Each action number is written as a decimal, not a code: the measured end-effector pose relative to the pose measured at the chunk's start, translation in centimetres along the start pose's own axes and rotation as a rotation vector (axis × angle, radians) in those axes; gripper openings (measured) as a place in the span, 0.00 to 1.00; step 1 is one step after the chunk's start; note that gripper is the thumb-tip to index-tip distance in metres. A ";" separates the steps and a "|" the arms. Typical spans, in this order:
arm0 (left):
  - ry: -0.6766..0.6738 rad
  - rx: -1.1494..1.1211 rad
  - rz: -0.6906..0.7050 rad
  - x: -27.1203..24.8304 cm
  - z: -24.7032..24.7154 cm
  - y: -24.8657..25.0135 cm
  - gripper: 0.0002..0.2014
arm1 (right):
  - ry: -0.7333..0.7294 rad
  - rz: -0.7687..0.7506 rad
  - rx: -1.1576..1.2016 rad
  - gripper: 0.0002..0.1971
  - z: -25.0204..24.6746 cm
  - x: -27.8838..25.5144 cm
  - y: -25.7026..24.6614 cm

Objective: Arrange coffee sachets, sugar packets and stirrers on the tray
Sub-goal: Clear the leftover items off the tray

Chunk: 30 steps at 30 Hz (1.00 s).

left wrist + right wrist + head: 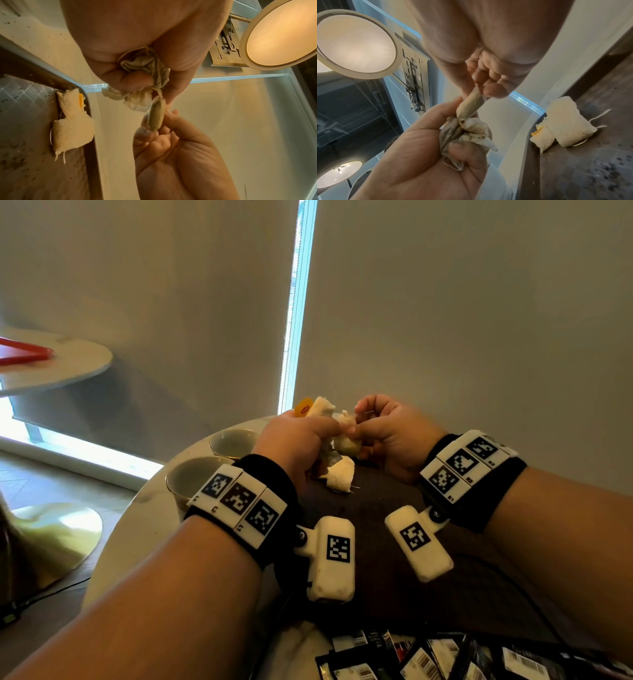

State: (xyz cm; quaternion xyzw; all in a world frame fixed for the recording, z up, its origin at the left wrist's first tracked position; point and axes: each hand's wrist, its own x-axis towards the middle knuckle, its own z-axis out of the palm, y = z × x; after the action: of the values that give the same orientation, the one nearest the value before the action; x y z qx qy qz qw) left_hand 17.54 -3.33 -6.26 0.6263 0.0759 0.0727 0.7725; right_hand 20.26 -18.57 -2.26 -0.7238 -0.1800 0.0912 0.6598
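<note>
Both hands hover over the far end of a dark tray point(376, 508). My left hand point(308, 436) grips a crumpled bunch of pale tea bags point(145, 63) with a yellow tag point(303, 407) sticking out. My right hand point(373, 426) pinches a single tea bag point(471, 104) between thumb and fingers, right against the bunch. Two more tea bags point(340, 474) lie on the tray by its far rim, below the hands. Black coffee sachets point(428, 659) lie in a heap at the near edge.
Two empty cups point(234, 441) point(195, 479) stand on the round pale table point(137, 525) left of the tray. Dark crumbs speckle the tray floor point(599, 169). A second round table with a red object point(24, 354) stands far left. A blind-covered window is behind.
</note>
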 end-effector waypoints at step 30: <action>0.152 -0.292 0.046 0.2 -0.7 1.0 0.19 | -0.023 0.433 -0.496 0.13 -0.3 2.6 3.1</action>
State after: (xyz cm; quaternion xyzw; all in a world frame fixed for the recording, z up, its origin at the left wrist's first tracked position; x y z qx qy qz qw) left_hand 17.61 -2.42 -5.42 0.5016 0.1084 0.1479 0.8455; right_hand 23.17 -18.12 -4.97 -0.8827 -0.0463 0.1911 0.4267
